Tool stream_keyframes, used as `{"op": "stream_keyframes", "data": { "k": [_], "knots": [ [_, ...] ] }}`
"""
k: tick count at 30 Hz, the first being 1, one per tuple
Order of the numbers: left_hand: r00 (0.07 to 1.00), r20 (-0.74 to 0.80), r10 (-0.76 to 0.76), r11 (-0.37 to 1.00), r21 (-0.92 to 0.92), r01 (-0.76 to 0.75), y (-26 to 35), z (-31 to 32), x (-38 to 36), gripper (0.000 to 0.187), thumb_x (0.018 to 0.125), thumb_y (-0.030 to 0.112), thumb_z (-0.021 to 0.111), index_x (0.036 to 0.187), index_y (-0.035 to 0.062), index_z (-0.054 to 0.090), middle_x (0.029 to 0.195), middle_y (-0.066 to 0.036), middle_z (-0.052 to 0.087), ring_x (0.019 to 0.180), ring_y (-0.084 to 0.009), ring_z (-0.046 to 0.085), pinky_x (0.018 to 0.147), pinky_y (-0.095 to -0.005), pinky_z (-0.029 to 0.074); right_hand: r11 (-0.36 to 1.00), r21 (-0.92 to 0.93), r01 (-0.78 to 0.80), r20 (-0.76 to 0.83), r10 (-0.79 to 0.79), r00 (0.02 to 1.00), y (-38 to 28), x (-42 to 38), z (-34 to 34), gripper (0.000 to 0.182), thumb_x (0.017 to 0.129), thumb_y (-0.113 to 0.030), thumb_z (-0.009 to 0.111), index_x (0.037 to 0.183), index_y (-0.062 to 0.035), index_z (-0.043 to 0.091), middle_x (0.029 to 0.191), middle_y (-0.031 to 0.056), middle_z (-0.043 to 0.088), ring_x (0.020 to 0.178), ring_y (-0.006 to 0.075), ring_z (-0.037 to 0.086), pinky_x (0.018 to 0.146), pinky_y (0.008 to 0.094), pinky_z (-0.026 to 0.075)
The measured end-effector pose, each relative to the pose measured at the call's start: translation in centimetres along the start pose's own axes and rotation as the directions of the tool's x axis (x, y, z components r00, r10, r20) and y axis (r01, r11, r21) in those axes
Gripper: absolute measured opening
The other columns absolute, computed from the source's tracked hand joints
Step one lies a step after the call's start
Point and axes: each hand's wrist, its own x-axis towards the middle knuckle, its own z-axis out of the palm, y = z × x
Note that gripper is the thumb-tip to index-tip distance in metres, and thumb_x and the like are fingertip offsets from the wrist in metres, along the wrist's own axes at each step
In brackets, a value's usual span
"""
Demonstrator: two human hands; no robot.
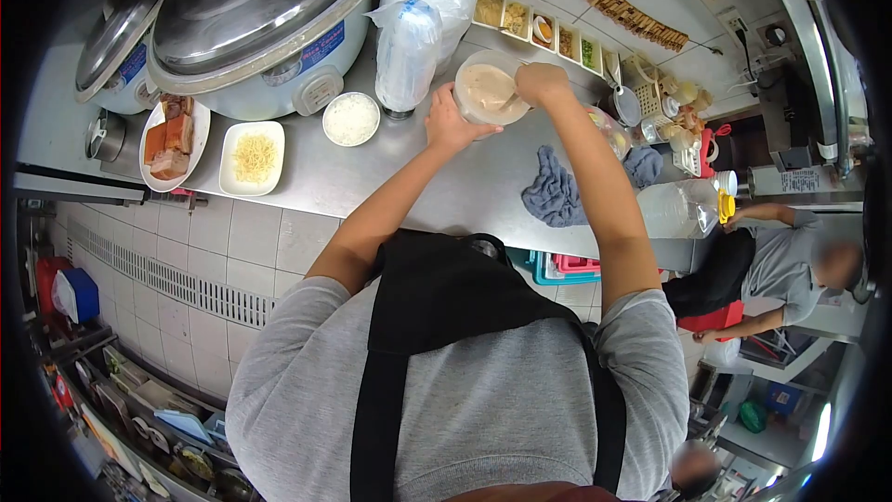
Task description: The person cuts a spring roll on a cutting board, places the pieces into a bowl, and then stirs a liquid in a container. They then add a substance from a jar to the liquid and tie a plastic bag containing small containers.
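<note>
A round white tub (490, 84) with a pale brown, creamy mixture in it stands on the steel counter, tilted slightly. Around its left side my left hand (450, 123) is wrapped, thumb along the near wall. My right hand (542, 85) is closed at the tub's right rim on a spoon (510, 102), its end dipped in the mixture; most of the handle is hidden by the fingers. Left of the tub are a bowl of white rice (352, 119), a square dish of yellow shreds (253, 159) and an oval plate of browned meat blocks (171, 141).
Large lidded cookers (260, 28) stand at the back left, beside bagged cups (409, 51). A row of condiment trays (544, 30) lines the wall. A grey cloth (555, 191) and a clear jug (678, 208) with a yellow cap lie right. A co-worker (785, 260) is at far right.
</note>
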Motion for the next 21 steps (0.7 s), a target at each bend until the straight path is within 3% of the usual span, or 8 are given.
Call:
{"op": "stream_keyframes", "data": {
  "k": [1,5,8,10,14,16,19,21],
  "knots": [
    [1.0,0.001,0.002,1.0,-0.003,-0.002,0.0,0.0,0.0,0.111,0.042,0.051,0.089,0.126,0.0027,0.034,0.125,-0.014,0.043,0.12,-0.0287,0.043,0.097,-0.0428,0.039,0.998,0.007,-0.056,-0.038,0.056,0.998,0.2,0.3,0.1,0.024,0.084,-0.028,0.054,0.094,-0.0123,0.07,0.094,0.0112,0.068,0.089,0.0287,0.065,0.075,0.0409,0.051],
    [1.0,0.006,0.001,1.0,-0.028,-0.001,0.0,-0.2,-0.1,0.111,0.042,0.051,0.089,0.126,0.0033,0.034,0.125,-0.014,0.043,0.12,-0.0291,0.043,0.097,-0.0433,0.039,0.998,0.057,-0.013,-0.166,0.022,0.986,-0.2,1.0,1.5,0.024,0.085,-0.029,0.054,0.095,-0.0139,0.069,0.097,0.0102,0.068,0.09,0.0282,0.064,0.076,0.0405,0.051],
    [1.0,0.008,0.001,1.0,-0.025,-0.001,0.0,-0.1,-0.1,0.111,0.042,0.051,0.089,0.126,0.0039,0.034,0.125,-0.014,0.043,0.12,-0.029,0.043,0.097,-0.0436,0.039,0.988,0.111,0.111,-0.129,-0.096,0.987,-1.2,-0.8,0.2,0.023,0.086,-0.029,0.053,0.096,-0.0147,0.069,0.099,0.0091,0.067,0.091,0.0277,0.064,0.076,0.0404,0.051],
    [1.0,0.006,-0.001,1.0,-0.02,0.001,0.0,-0.1,-0.1,0.111,0.042,0.051,0.089,0.126,0.0041,0.034,0.125,-0.013,0.043,0.12,-0.0288,0.043,0.097,-0.044,0.039,0.982,0.113,0.151,-0.002,-0.152,0.988,-1.2,-1.4,-0.4,0.023,0.086,-0.029,0.053,0.095,-0.0149,0.069,0.098,0.0086,0.068,0.09,0.0281,0.064,0.076,0.0405,0.051],
    [1.0,0.02,-0.014,1.0,-0.013,0.014,0.3,-0.3,-0.2,0.111,0.042,0.052,0.089,0.126,0.0042,0.034,0.126,-0.013,0.042,0.121,-0.0285,0.042,0.097,-0.0453,0.038,0.997,0.061,0.057,0.085,-0.062,0.994,-0.1,-1.0,-0.7,0.023,0.085,-0.021,0.055,0.095,-0.006,0.069,0.101,0.0143,0.067,0.095,0.0285,0.065,0.077,0.0384,0.052],
    [1.0,0.013,-0.012,1.0,-0.013,0.013,0.2,-0.1,-0.1,0.111,0.042,0.052,0.089,0.126,0.0042,0.034,0.126,-0.013,0.042,0.121,-0.0285,0.042,0.097,-0.0455,0.038,0.997,0.06,-0.047,-0.045,0.05,0.998,0.5,0.2,0.7,0.023,0.086,-0.029,0.054,0.097,-0.016,0.069,0.097,0.0092,0.068,0.089,0.0284,0.064,0.076,0.0404,0.05],
    [1.0,0.007,-0.01,1.0,-0.015,0.01,0.0,-0.1,-0.1,0.111,0.042,0.052,0.088,0.126,0.0041,0.034,0.126,-0.013,0.043,0.121,-0.0284,0.042,0.097,-0.0456,0.038,0.996,0.093,-0.013,-0.143,0.027,0.989,-0.2,0.7,1.5,0.023,0.086,-0.029,0.054,0.097,-0.0158,0.069,0.097,0.009,0.068,0.09,0.0283,0.064,0.076,0.0408,0.05],
    [1.0,0.005,-0.007,1.0,-0.021,0.007,0.1,0.0,0.0,0.111,0.042,0.052,0.088,0.126,0.0039,0.035,0.125,-0.013,0.043,0.121,-0.0284,0.042,0.097,-0.0456,0.038,0.992,0.114,0.05,-0.124,-0.036,0.992,-0.9,0.0,1.0,0.023,0.086,-0.029,0.054,0.097,-0.0154,0.069,0.097,0.0091,0.068,0.091,0.0284,0.064,0.076,0.0411,0.05]
  ]
}}
